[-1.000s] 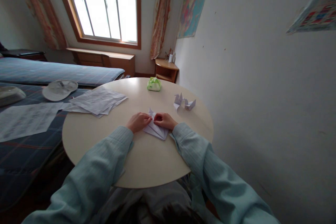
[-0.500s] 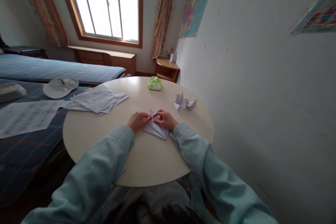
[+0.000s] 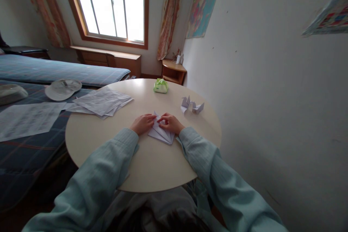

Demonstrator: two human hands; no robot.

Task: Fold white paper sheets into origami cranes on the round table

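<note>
A folded sheet of white paper lies on the round table between my hands, its narrow tip pointing away from me. My left hand grips the paper's left edge near that tip, fingers closed together. From the other side my right hand pinches the upper part with thumb and forefinger. The hands partly cover the upper folds. Two folded paper figures stand farther off to the right, close beside each other.
The round table also bears a stack of paper sheets at left and a green tissue pack at the back. A white cap rests on the bed beside the table. A wall runs along the right.
Both hands stay at the folded paper. My left fingers have shifted very slightly near the tip; the paper has hardly moved.
</note>
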